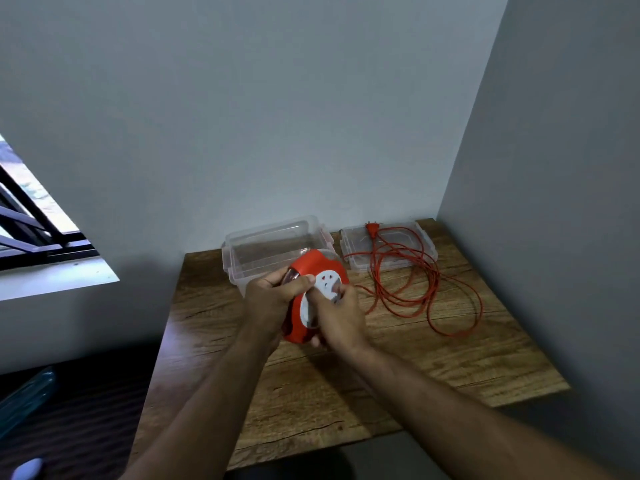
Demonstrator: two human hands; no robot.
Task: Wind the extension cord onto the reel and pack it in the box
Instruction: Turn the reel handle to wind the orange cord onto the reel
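Observation:
A red reel (313,263) with a white socket face is held above the wooden table (398,358), tilted on edge. My left hand (273,294) grips its left rim. My right hand (337,313) is on the white face, fingers pinched at its centre. The orange extension cord (426,289) lies in loose loops on the table to the right, running from the reel. Its plug (371,229) rests on the clear lid (388,247). A clear plastic box (270,244) stands open behind the reel, with nothing inside.
The table sits in a corner, with a grey wall behind and another close on the right. A window (31,216) with dark bars is at the left. A dark surface lies lower left, beside the table's left edge.

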